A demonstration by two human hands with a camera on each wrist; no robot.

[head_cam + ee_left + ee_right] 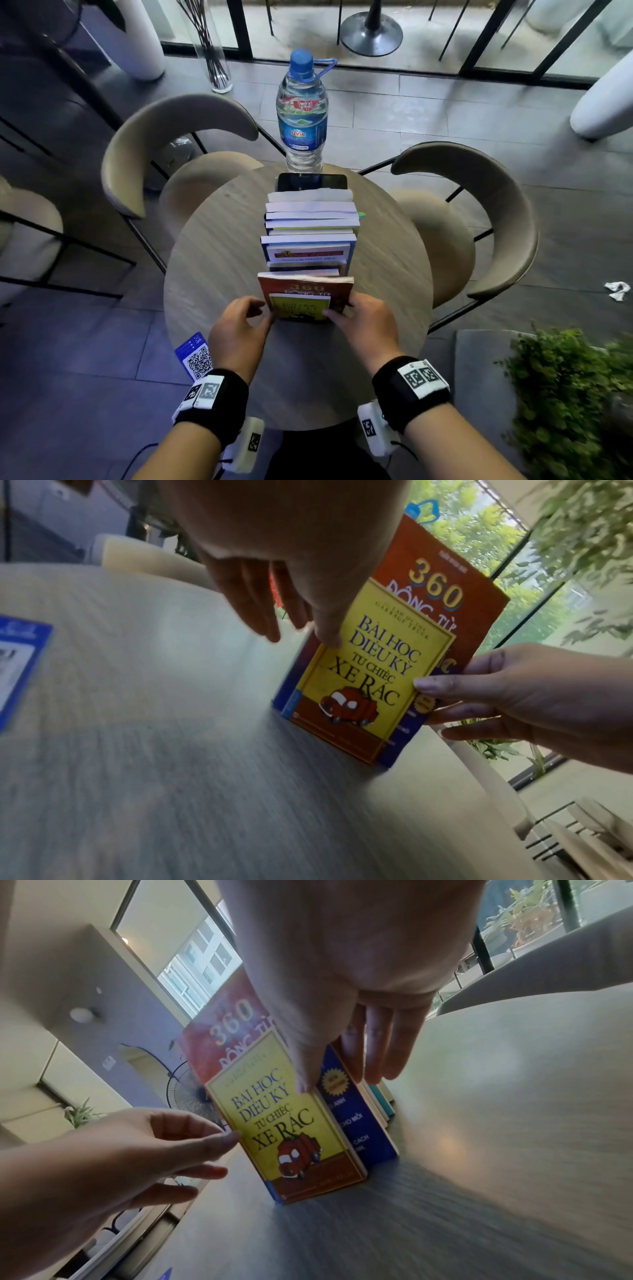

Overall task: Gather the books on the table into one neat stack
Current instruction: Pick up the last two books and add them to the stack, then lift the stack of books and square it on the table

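Near edge of round table point(212, 260): left hand point(238, 329) w/ loose straight fingers touches left edge of yellow book point(299, 306); right hand point(363, 325) pinches its right edge, prob. squaring it against the row of books point(310, 233) standing upright toward phone point(311, 181) & bottle point(302, 113). Open room both sides.

Stood upright on edge in a row point(310, 233) running away across the round table point(212, 260), pages up. Nearest: small yellow book point(299, 306) with a red truck on its cover, flat against a taller orange-red book point(305, 286) marked "360". Behind, white- and blue-covered volumes, packed close.
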